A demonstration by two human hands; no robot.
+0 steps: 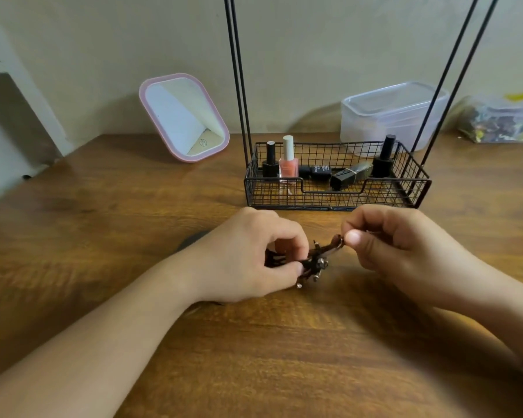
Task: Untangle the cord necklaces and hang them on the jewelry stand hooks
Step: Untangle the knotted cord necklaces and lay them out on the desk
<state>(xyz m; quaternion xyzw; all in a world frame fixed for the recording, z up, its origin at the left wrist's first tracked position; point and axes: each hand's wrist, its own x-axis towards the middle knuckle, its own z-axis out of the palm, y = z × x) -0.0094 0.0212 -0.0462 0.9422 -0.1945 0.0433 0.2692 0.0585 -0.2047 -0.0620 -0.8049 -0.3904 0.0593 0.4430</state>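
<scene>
A tangled bundle of dark brown cord necklaces (316, 262) with small metal ends hangs just above the wooden table (133, 221) between my hands. My left hand (254, 257) pinches the left part of the bundle, with more cord bunched inside its fingers. My right hand (384, 236) pinches one cord end at the bundle's upper right between thumb and forefinger. The black wire jewelry stand (335, 200) sits right behind my hands; its thin uprights (239, 70) run out of the top of the frame, so the hooks are out of view.
The stand's basket holds nail polish bottles (289, 159) and a dark tube. A pink-framed mirror (183, 116) leans against the wall at the back left. A clear plastic container (390, 113) and a plastic bag (501, 122) stand at the back right.
</scene>
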